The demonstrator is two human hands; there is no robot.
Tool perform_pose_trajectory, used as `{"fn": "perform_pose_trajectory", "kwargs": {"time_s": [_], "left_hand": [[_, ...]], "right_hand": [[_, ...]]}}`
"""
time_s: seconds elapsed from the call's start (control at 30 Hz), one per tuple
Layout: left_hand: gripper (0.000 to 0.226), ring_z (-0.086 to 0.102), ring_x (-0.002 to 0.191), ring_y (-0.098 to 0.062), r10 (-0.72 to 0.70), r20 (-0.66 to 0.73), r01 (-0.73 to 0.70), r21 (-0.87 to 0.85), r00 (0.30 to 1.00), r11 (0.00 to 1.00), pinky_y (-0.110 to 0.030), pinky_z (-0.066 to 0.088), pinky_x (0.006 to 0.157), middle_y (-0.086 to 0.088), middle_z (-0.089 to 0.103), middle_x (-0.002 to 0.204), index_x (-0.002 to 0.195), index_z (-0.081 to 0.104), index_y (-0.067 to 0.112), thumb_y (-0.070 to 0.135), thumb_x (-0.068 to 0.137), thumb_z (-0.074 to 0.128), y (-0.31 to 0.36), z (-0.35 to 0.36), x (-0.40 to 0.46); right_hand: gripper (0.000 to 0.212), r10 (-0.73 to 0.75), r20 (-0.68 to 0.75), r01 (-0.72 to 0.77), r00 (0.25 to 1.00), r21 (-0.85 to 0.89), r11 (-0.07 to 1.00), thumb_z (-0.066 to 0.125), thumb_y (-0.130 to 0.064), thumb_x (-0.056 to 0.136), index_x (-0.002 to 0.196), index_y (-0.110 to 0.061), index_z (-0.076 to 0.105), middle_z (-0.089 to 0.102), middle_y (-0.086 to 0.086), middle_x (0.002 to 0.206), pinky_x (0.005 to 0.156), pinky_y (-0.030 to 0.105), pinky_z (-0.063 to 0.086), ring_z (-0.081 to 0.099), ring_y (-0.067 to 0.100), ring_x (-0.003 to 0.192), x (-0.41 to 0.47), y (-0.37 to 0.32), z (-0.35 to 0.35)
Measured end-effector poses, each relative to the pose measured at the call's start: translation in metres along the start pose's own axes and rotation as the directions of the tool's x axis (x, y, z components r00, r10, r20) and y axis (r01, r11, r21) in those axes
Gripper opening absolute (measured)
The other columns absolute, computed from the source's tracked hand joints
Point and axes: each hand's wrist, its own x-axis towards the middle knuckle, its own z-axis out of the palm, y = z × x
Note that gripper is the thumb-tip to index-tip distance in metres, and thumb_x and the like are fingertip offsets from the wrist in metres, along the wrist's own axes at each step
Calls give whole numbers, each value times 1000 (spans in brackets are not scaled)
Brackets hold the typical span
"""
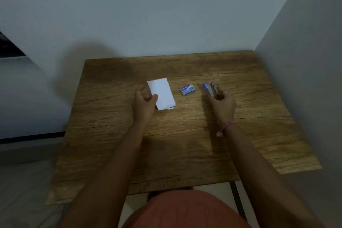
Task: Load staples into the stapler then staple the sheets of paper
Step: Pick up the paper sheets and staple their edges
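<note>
On the tabletop (185,135), seen from your head camera:
Staple box (187,89): a small blue and white carton lying flat at the middle, between the paper at its 9 o'clock and the stapler at its 3 o'clock, touching neither; its flaps and whatever is inside cannot be made out.
Sheets of paper (161,95): a small white stack lying flat, long side running from 11 to 5 o'clock; a notch shows on the near edge, and the near left corner is covered by your fingers.
Left hand (145,102): fingers curled, thumb tip pressing on top of the paper's left edge, so you pinch that edge.
Stapler (210,89): blue with a grey metal part, its top swung up; the rear half is hidden behind your fingers, and blur hides whether staples are in the channel.
Right hand (222,102): curled round the stapler's near end, gripping it; a ring shows on one finger.
Wrist band (224,127): pink cord on your right wrist.
Cut off: your lap in an orange garment at 6 o'clock.
</note>
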Motion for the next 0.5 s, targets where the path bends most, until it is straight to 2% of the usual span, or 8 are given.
{"fn": "perform_pose_trajectory", "kwargs": {"time_s": [0.07,0.13,0.2,0.23,0.3,0.37,0.5], "left_hand": [[47,60,85,-13,115,23,-118,244,993,963,-15,42,57,-10,68,110,134,49,8,18,91,64,-14,0,6],[37,61,91,-22,211,68,-221,390,975,894,-18,44,61,-17,65,113,129,56,7,20,95,57,-24,1,9],[35,53,109,-25,263,95,-276,467,960,840,-25,47,81,-16,56,125,130,57,12,21,97,52,-30,3,11],[35,47,115,-25,279,96,-290,489,955,823,-27,44,89,-14,52,128,131,57,13,20,98,50,-32,5,13],[34,39,121,-25,302,98,-306,537,948,786,-30,37,97,-13,48,131,131,58,15,19,98,47,-35,9,14],[35,36,125,-26,308,120,-314,616,944,722,-39,33,103,-12,45,135,131,57,19,22,98,44,-37,12,15],[42,26,140,-25,325,178,-357,666,929,655,-48,22,109,-7,37,148,135,51,21,38,97,45,-40,13,17]], "right_hand": [[51,-10,0,10,1000,-19,1000,74,-17,79,126,-7,58,65,3,117,87,19,43,55,7,101,-1,8,7],[45,-62,-35,60,997,-59,996,72,-16,80,123,-8,61,67,5,115,91,23,44,58,10,102,-2,13,12],[41,-120,-61,112,991,-121,986,71,-18,79,118,-9,64,69,5,110,95,32,48,61,16,103,-1,16,17],[40,-133,-66,121,989,-153,981,70,-20,79,117,-10,65,70,4,109,95,37,49,61,18,104,1,15,19],[39,-111,-77,95,991,-191,977,69,-26,79,116,-14,65,69,1,109,93,38,50,60,19,106,5,14,23],[40,-75,-95,55,993,-198,979,68,-33,80,117,-18,64,67,-3,110,87,33,49,59,18,108,10,12,24],[42,-77,-104,50,992,-236,970,64,-46,78,116,-28,63,65,-5,108,80,31,48,59,14,102,15,10,24]]}}
